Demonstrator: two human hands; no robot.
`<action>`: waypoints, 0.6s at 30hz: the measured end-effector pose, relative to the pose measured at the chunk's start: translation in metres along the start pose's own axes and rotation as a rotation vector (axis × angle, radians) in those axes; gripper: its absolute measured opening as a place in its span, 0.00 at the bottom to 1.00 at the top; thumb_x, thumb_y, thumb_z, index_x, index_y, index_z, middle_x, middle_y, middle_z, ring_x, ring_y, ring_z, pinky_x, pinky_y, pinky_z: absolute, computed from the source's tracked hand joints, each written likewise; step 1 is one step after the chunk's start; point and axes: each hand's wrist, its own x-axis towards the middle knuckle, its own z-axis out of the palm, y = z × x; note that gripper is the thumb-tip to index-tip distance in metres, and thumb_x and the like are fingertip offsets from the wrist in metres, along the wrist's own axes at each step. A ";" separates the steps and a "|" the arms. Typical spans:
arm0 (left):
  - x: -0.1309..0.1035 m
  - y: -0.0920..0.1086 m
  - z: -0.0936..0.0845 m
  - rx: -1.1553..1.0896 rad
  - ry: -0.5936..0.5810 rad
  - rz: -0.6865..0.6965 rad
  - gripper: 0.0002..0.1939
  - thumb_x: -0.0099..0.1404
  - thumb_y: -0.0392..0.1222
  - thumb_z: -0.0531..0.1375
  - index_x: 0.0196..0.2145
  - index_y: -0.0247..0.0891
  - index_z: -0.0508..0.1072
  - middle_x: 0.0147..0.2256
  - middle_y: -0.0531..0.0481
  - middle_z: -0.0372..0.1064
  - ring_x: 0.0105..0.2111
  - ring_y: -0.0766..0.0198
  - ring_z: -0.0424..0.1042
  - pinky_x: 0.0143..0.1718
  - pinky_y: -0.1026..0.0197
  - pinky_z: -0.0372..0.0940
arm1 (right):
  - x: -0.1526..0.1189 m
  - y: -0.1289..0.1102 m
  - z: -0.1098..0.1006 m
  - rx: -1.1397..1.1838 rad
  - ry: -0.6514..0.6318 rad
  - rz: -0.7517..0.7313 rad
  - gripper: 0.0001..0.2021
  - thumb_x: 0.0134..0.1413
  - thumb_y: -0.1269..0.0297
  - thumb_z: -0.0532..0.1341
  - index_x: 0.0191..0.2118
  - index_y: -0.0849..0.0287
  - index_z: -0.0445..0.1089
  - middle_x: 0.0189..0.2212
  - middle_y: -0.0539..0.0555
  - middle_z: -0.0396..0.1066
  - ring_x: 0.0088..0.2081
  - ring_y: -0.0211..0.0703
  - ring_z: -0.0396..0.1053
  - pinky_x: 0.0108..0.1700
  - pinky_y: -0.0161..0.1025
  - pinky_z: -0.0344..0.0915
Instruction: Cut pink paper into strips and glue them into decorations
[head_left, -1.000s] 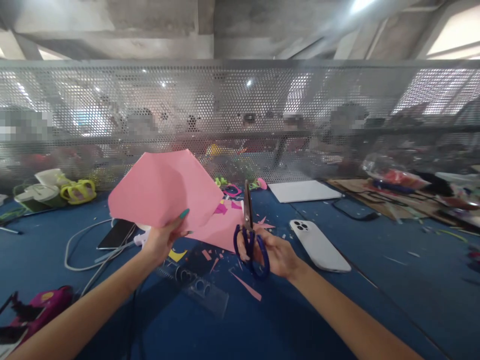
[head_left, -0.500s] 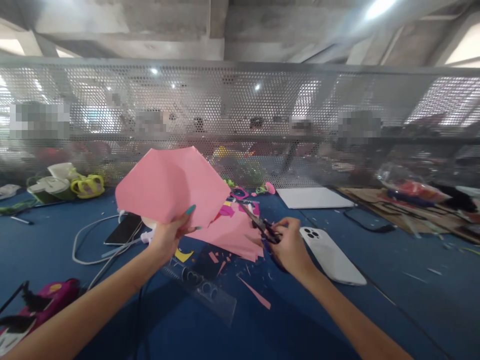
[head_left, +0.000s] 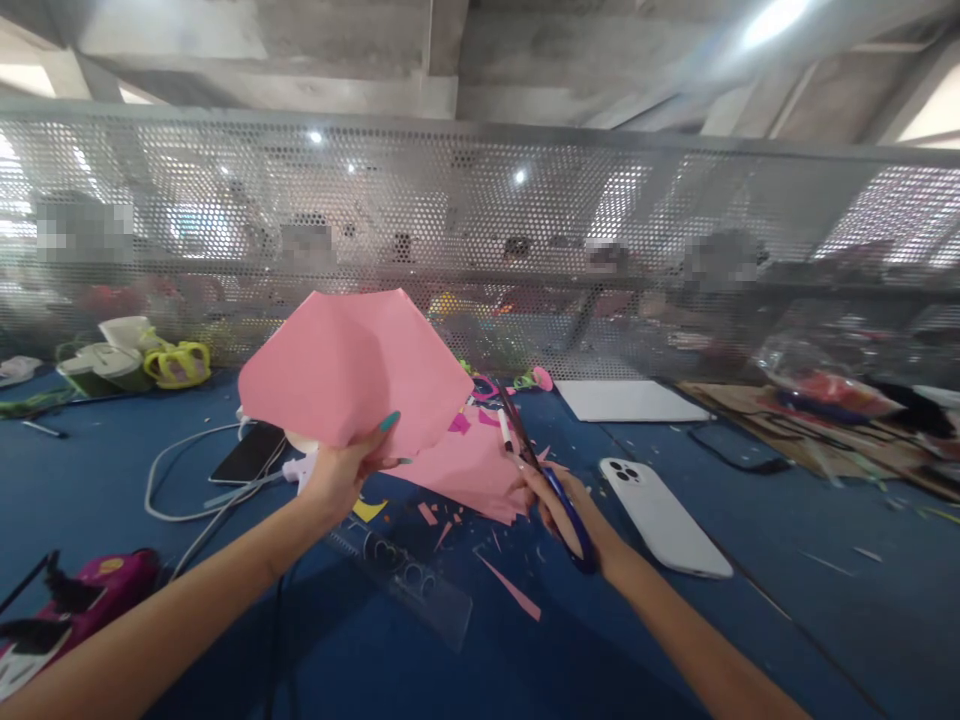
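A large pink sheet (head_left: 352, 370) with angled edges is raised above the table, pinched at its lower edge by my left hand (head_left: 349, 475). Dark blue-handled scissors (head_left: 566, 520) rest in my right hand (head_left: 559, 505), their blades pointing up and away. A white marker (head_left: 505, 430) lies beside the blades, close to my right fingertips; whether they touch it is unclear. Under the hands is a stack of pink paper (head_left: 457, 470). Small pink scraps (head_left: 514, 590) and a clear plastic ruler (head_left: 420, 585) lie nearer to me.
To the right lie a white phone (head_left: 667, 515) and white sheets (head_left: 630, 400). A black phone (head_left: 247, 453) with a white cable is at left, a magenta power strip (head_left: 105, 600) at lower left. A perforated metal screen (head_left: 465, 220) stands behind.
The scissors have turned in my right hand, blades now pointing more steeply away and handles lower. The white marker has come into view beside them. My left hand still holds the pink sheet.
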 end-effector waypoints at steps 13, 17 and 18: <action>-0.007 -0.005 0.001 0.080 -0.087 0.025 0.20 0.43 0.30 0.67 0.37 0.38 0.73 0.38 0.52 0.75 0.26 0.62 0.75 0.19 0.67 0.70 | -0.014 -0.022 0.000 0.126 -0.106 -0.002 0.22 0.47 0.41 0.54 0.20 0.57 0.59 0.10 0.43 0.52 0.11 0.33 0.53 0.14 0.32 0.54; -0.009 -0.009 0.000 0.140 -0.105 0.010 0.21 0.40 0.34 0.69 0.36 0.37 0.73 0.37 0.51 0.75 0.19 0.66 0.73 0.18 0.67 0.70 | -0.014 -0.020 0.000 0.128 -0.095 0.004 0.23 0.48 0.42 0.54 0.18 0.56 0.57 0.08 0.42 0.50 0.09 0.31 0.51 0.12 0.31 0.52; -0.009 -0.009 0.000 0.152 -0.110 0.003 0.21 0.40 0.35 0.69 0.36 0.37 0.73 0.36 0.52 0.75 0.18 0.67 0.72 0.18 0.67 0.70 | -0.014 -0.020 0.000 0.121 -0.096 0.002 0.22 0.47 0.43 0.55 0.17 0.56 0.56 0.07 0.41 0.50 0.09 0.31 0.50 0.12 0.31 0.52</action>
